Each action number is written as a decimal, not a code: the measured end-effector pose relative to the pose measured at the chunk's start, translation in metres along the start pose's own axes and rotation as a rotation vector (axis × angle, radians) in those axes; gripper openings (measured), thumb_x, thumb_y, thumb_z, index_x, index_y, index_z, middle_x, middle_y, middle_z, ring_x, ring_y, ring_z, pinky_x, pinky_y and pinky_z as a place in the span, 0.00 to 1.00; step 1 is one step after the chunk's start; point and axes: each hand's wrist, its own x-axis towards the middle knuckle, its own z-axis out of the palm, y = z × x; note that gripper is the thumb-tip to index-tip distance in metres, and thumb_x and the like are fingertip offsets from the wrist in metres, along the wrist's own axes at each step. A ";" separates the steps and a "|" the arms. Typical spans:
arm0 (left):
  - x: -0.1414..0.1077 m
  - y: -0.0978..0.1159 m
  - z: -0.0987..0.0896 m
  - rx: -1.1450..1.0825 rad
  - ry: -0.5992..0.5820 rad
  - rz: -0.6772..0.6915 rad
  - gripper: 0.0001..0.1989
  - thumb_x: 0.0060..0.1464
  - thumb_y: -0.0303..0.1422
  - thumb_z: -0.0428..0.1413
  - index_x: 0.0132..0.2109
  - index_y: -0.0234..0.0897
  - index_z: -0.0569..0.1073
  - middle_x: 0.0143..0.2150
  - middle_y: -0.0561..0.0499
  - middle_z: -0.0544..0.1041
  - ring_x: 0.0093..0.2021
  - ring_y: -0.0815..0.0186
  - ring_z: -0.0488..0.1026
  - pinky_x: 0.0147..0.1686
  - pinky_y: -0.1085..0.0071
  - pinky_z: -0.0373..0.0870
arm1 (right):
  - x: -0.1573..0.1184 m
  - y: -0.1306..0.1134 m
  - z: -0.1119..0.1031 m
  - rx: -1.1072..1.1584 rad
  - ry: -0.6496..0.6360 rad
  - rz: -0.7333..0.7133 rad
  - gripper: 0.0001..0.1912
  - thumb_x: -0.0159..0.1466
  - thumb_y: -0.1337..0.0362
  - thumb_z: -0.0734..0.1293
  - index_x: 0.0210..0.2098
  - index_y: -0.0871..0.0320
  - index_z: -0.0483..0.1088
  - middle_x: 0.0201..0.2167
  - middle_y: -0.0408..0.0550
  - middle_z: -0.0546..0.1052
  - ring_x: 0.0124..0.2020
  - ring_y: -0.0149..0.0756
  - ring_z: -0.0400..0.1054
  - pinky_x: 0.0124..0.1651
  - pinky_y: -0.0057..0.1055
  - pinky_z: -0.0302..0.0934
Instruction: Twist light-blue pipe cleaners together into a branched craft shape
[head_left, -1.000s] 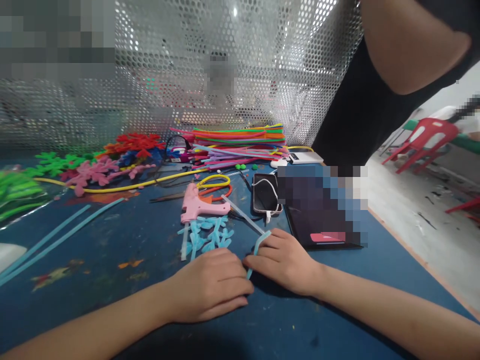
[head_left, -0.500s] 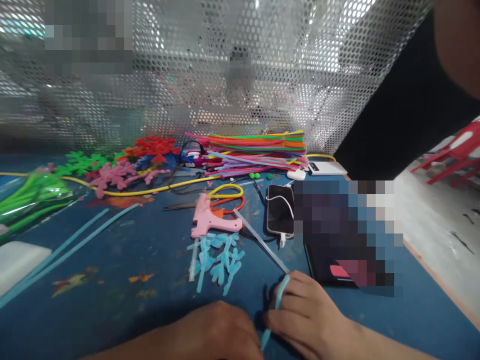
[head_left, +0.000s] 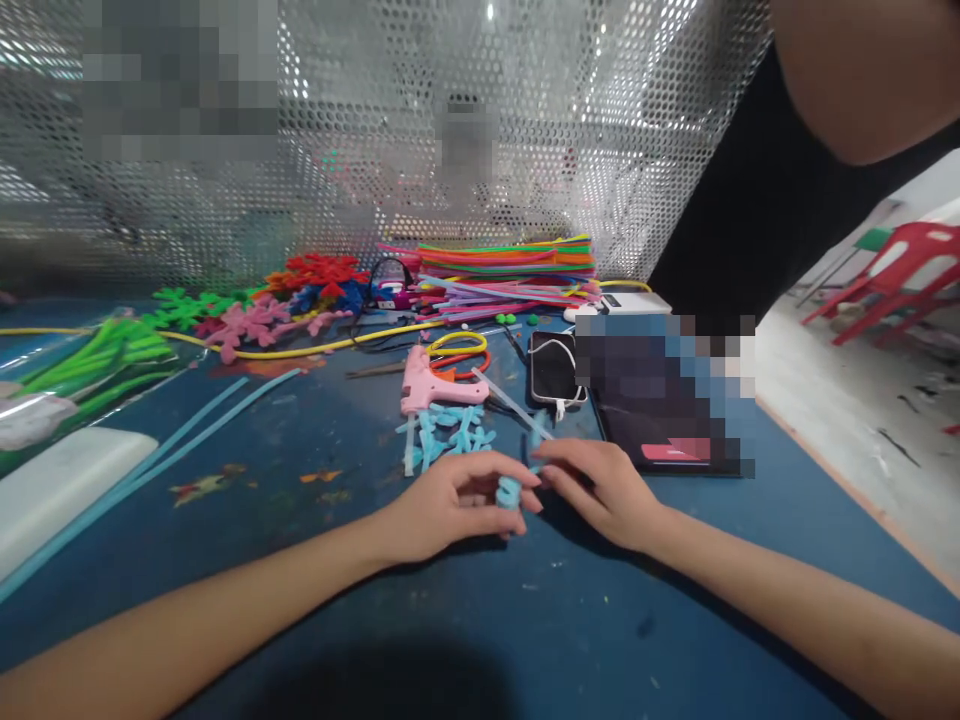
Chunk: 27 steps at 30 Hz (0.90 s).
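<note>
Curled hands (head_left: 435, 505) close together

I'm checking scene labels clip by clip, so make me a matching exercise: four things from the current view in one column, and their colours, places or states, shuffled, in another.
Column one
1. Glue gun
2. Phone
3. Pile of fuzzy stems
4. Left hand

Column two
A. Many colours, near the perforated metal screen
B. Has a small light blue coil at its fingers
C. Pink, lying by light blue fuzzy pieces
D. Dark display, with a white cable

Right pairs: 1-C, 2-D, 3-A, 4-B
</note>
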 end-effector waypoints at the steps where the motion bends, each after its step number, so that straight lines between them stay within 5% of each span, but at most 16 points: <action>1: 0.001 -0.001 0.000 -0.025 0.019 0.006 0.14 0.48 0.29 0.60 0.44 0.33 0.71 0.36 0.47 0.76 0.31 0.71 0.73 0.31 0.74 0.71 | 0.002 -0.002 0.002 0.041 0.024 0.046 0.10 0.65 0.63 0.58 0.42 0.57 0.67 0.27 0.44 0.75 0.25 0.28 0.68 0.30 0.25 0.60; 7: 0.002 -0.004 -0.003 -0.109 0.019 0.126 0.11 0.46 0.29 0.62 0.40 0.35 0.74 0.31 0.51 0.75 0.31 0.71 0.71 0.29 0.76 0.70 | 0.022 -0.013 0.023 0.267 -0.026 0.116 0.09 0.65 0.64 0.57 0.36 0.58 0.68 0.25 0.42 0.74 0.25 0.27 0.68 0.29 0.23 0.61; 11: 0.001 -0.002 -0.005 -0.092 0.025 0.183 0.13 0.48 0.38 0.60 0.38 0.34 0.76 0.34 0.48 0.75 0.32 0.69 0.71 0.31 0.73 0.70 | 0.027 -0.012 0.028 0.281 0.037 0.112 0.11 0.66 0.64 0.56 0.36 0.59 0.69 0.27 0.44 0.75 0.28 0.28 0.68 0.32 0.24 0.62; 17: 0.002 0.000 -0.009 0.130 0.104 0.129 0.11 0.52 0.37 0.57 0.35 0.33 0.77 0.35 0.47 0.77 0.35 0.68 0.71 0.37 0.72 0.67 | 0.026 -0.007 0.027 0.307 0.152 0.173 0.10 0.64 0.60 0.60 0.33 0.58 0.70 0.27 0.44 0.75 0.28 0.29 0.68 0.31 0.25 0.63; 27: 0.006 -0.002 -0.009 0.008 0.195 0.113 0.12 0.51 0.38 0.57 0.32 0.31 0.74 0.25 0.50 0.76 0.28 0.70 0.71 0.32 0.73 0.67 | 0.025 -0.012 0.024 0.253 0.110 0.080 0.06 0.62 0.65 0.62 0.36 0.58 0.71 0.27 0.44 0.72 0.28 0.29 0.66 0.31 0.26 0.61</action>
